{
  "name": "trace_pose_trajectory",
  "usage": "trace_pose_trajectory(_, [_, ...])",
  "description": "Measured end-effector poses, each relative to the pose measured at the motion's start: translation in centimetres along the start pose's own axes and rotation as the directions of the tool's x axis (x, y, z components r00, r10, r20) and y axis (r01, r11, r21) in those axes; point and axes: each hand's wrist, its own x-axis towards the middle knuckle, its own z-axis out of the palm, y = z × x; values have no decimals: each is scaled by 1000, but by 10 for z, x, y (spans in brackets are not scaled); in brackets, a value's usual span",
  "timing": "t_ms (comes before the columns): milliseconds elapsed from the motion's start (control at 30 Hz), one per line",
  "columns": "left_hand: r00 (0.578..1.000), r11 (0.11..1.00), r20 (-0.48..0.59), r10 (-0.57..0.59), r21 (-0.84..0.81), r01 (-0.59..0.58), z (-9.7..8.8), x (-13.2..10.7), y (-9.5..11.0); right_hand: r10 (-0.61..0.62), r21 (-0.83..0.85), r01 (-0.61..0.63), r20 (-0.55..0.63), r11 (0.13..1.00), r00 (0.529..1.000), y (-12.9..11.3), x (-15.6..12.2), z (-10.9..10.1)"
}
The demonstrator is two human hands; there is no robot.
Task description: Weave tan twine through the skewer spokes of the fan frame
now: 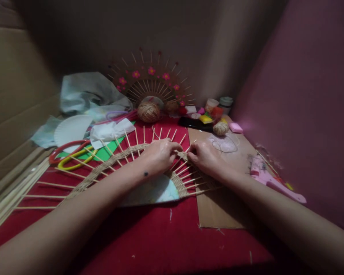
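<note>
Red table (pixel 166 244) carries a half-round stick fan (pixel 151 191), right end over the cardboard sheet (pixel 223 214). Long axis left-right, straight edge facing wearer, pale sticks radiating outward. Mottled blue-white base, tan woven outer band (pixel 102 165). Left hand (pixel 160 153) and right hand (pixel 205 157) both pinching outer band; exact strand unclear.

No text, label, brand, number or sign can be read anywhere in this dim and partly blurred head view.
</note>
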Motion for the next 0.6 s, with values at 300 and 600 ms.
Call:
trace_pose_trajectory(300, [985, 920, 74, 153, 354, -169, 11, 6, 5, 12, -40, -12, -16, 999, 1000, 2, 2, 4])
trace_pose_trajectory(600, [979, 883, 115, 168, 425, -201, 9, 8, 16, -8, -35, 7, -28, 999, 1000, 3, 2, 3])
